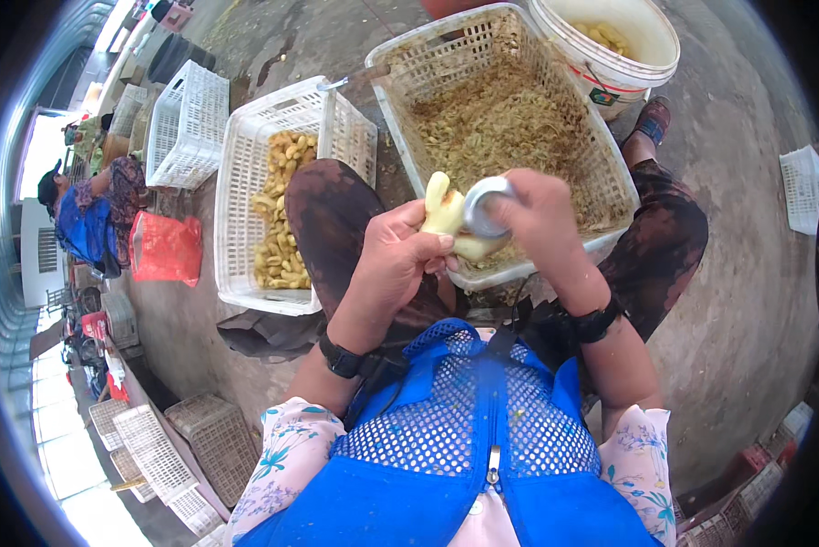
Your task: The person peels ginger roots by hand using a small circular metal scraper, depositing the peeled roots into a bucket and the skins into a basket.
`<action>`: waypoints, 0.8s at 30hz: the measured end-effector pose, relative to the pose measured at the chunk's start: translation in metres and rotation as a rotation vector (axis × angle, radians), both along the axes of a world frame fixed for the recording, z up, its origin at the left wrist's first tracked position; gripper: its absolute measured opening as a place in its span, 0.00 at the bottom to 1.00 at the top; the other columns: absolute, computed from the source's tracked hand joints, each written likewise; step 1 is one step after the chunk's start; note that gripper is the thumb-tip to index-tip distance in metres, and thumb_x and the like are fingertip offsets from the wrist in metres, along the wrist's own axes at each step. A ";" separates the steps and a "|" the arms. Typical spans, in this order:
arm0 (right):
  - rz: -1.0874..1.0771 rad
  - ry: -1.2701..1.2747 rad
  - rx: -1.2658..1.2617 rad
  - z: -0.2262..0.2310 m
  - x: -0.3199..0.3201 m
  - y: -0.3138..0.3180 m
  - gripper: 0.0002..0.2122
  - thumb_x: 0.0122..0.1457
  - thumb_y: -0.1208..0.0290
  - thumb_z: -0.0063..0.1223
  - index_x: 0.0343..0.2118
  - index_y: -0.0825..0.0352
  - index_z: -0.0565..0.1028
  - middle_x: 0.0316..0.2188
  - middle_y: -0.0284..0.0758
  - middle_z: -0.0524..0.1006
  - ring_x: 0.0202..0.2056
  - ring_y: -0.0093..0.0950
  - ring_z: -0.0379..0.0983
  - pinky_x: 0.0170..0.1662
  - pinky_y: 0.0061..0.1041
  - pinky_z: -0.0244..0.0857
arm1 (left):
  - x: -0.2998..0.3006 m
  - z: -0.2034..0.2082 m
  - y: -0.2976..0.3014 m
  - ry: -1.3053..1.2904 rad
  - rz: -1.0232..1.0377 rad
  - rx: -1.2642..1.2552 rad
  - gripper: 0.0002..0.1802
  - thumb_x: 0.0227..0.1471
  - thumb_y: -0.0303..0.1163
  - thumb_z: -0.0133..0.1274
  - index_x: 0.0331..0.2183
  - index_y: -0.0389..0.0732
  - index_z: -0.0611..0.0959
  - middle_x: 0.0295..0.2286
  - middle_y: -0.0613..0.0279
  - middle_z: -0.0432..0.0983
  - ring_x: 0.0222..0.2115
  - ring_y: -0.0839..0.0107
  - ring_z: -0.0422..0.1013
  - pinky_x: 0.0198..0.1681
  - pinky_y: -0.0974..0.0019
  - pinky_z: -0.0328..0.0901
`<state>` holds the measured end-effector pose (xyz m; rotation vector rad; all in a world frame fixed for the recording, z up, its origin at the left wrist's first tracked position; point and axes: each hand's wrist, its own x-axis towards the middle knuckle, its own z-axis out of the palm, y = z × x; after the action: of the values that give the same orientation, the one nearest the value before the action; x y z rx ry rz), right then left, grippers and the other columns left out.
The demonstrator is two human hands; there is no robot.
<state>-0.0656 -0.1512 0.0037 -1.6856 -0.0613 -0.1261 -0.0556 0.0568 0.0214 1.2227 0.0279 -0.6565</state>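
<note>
A pale piece of ginger point(443, 211), mostly bare of skin with a brownish spot, is held up over the near edge of a white crate of peelings point(441, 47). My left hand point(393, 244) is closed round its lower left side, thumb across the front. In my right hand point(544, 217) is a round, silvery metal scraper point(488, 202), shaped like a ring or lid, pressed against the ginger's right side. The fingers behind it are partly hidden and slightly blurred. Left of my knee, a second white crate point(236, 205) holds many yellow-brown ginger pieces point(282, 246).
A white bucket point(644, 75) with pale pieces inside stands behind the peelings crate. A flat bladed tool point(356, 78) bridges the two crate rims. At left are a white crate point(187, 123), a red bag point(165, 248) and a seated person point(90, 214). Stacked crates point(211, 445) stand lower left.
</note>
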 end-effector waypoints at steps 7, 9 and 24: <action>-0.060 0.230 0.464 0.003 0.008 -0.007 0.06 0.58 0.77 0.56 0.36 0.71 0.80 0.30 0.30 0.80 0.31 0.18 0.75 0.36 0.22 0.70 | -0.004 0.003 0.000 -0.022 0.074 -0.050 0.25 0.49 0.15 0.55 0.52 0.27 0.76 0.38 0.54 0.80 0.29 0.74 0.77 0.30 0.76 0.69; -0.053 0.036 0.219 0.008 0.003 -0.002 0.05 0.56 0.77 0.59 0.33 0.73 0.80 0.28 0.30 0.80 0.27 0.16 0.72 0.32 0.20 0.67 | -0.002 0.000 -0.001 -0.075 0.060 -0.015 0.25 0.49 0.17 0.56 0.51 0.27 0.76 0.38 0.52 0.81 0.29 0.71 0.78 0.31 0.74 0.70; -0.066 0.046 0.248 -0.006 0.000 0.005 0.10 0.58 0.81 0.55 0.43 0.73 0.78 0.42 0.36 0.81 0.40 0.21 0.76 0.45 0.21 0.69 | -0.002 -0.002 -0.003 -0.056 0.100 -0.053 0.25 0.51 0.20 0.57 0.52 0.25 0.74 0.44 0.47 0.79 0.37 0.60 0.80 0.39 0.62 0.78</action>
<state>-0.0653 -0.1467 -0.0020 -1.4425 0.0433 -0.1386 -0.0578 0.0538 0.0189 1.1804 0.0250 -0.5327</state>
